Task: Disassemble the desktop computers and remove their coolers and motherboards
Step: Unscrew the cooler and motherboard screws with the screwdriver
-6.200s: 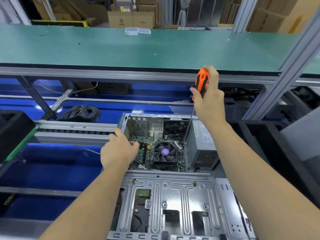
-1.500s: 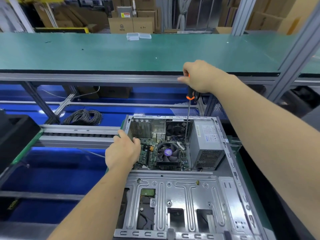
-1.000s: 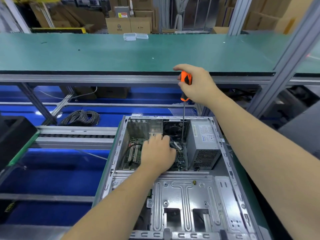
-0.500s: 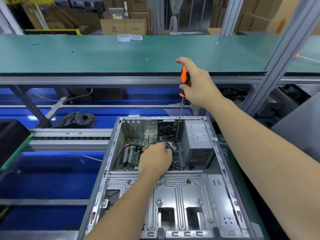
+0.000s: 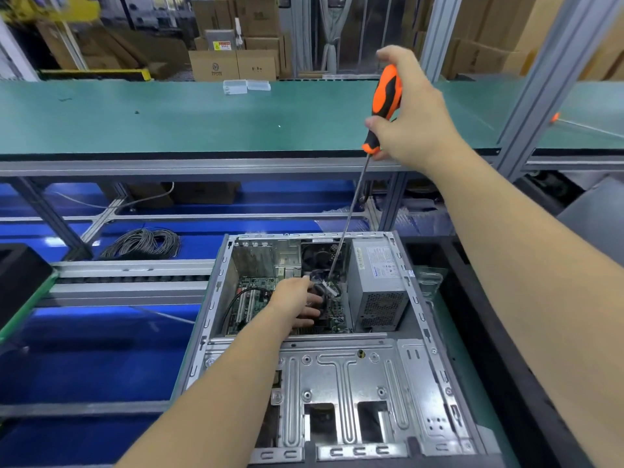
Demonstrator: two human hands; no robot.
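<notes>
An open desktop computer case (image 5: 415,298) lies on its side in front of me. Inside it I see the green motherboard (image 5: 251,292), a rear fan (image 5: 319,256) and the grey power supply (image 5: 378,285). My left hand (image 5: 297,304) reaches into the case and grips the black CPU cooler (image 5: 320,314), which it mostly hides. My right hand (image 5: 412,113) holds an orange and black screwdriver (image 5: 385,103) high above the case. Its long shaft slants down, with the tip near the cooler's far corner.
A silver drive cage panel (image 5: 341,383) covers the near half of the case. A green workbench (image 5: 169,116) runs across behind, with clear plastic boxes (image 5: 246,86) on it. A coil of cable (image 5: 141,243) lies on the blue floor, beside a roller conveyor (image 5: 128,275). Grey frame posts (image 5: 540,96) stand right.
My left hand left the case's left edge, moved onto the cooler and gripped it. My right hand has lifted the screwdriver higher, tilting its handle to the right.
</notes>
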